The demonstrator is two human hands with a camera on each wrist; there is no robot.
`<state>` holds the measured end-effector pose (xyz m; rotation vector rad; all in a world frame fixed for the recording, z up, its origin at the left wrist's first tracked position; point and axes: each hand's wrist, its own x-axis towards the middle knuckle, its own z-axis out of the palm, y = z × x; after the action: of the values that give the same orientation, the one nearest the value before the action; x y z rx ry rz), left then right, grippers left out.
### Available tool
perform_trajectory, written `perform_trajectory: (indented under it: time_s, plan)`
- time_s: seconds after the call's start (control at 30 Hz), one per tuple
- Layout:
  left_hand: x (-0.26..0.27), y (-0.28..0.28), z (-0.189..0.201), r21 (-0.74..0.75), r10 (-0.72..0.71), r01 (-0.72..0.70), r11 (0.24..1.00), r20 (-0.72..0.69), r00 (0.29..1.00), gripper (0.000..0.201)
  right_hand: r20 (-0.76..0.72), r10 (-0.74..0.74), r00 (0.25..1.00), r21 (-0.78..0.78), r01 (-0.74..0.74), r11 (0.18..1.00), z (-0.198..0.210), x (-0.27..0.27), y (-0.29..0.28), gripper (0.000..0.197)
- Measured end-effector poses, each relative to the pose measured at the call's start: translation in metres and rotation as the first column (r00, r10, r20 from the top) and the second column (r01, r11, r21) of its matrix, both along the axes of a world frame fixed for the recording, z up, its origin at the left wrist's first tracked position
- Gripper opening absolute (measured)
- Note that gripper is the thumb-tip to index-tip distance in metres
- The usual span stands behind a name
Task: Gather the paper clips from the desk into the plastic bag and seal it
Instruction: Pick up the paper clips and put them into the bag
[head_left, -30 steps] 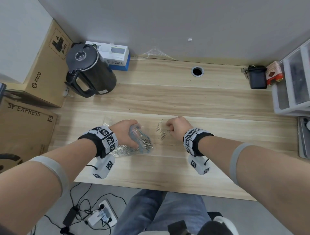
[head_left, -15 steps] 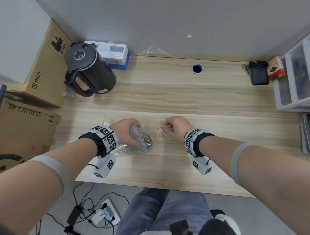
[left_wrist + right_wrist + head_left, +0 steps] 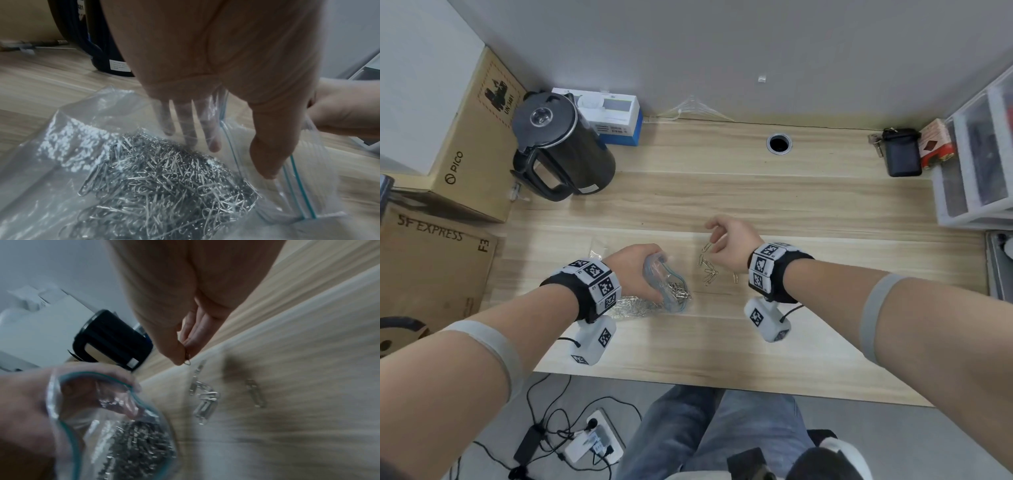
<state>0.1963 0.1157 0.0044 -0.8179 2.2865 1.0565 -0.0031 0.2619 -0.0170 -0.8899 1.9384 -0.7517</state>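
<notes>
Holding the plastic bag (image 3: 667,287) open on the desk (image 3: 791,202) with the left hand (image 3: 635,270): three fingers (image 3: 190,123) tucked inside the mouth, thumb outside against the blue zip strip. Lying inside the bag, a thick heap of paper clips (image 3: 164,186). Pinching one paper clip (image 3: 707,247) between thumb and fingertips of the right hand (image 3: 729,241), raised just above the desk, a little right of the bag's mouth. Resting loose on the wood below that hand, a small cluster of clips (image 3: 708,272), with a single clip (image 3: 735,278) lying just to its right. Standing at the far left, a black kettle (image 3: 561,144); sitting at the far right, a small black case (image 3: 902,154).
</notes>
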Motion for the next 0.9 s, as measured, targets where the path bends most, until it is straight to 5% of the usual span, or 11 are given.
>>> perform_trajectory:
  time_s: [0.2,0.5,0.7,0.8,0.9]
  plan:
    - [0.000,0.005,0.003,-0.013,0.001,-0.001,1.000,-0.020,1.000,0.068,0.184,0.135,0.974,-0.048,-0.129,0.991,0.017,0.051,-0.013,0.070]
    - [0.002,0.007,0.004,-0.038,-0.032,0.031,0.999,-0.007,0.999,0.073,0.199,0.124,0.972,-0.070,-0.112,0.991,0.009,0.057,-0.012,0.059]
    - [0.003,0.007,0.002,-0.014,-0.026,0.026,1.000,-0.014,1.000,0.076,-0.020,0.121,0.993,0.083,-0.119,0.989,0.013,0.017,-0.002,0.025]
    - [0.006,0.006,0.001,0.005,-0.017,0.017,1.000,-0.003,1.000,0.080,-0.264,0.236,0.935,0.296,-0.154,0.942,0.006,-0.013,0.013,0.023]
    - [0.007,0.007,0.001,0.001,-0.021,0.021,1.000,-0.009,1.000,0.079,-0.290,0.337,0.895,0.459,-0.179,0.870,-0.002,-0.025,0.024,0.020]
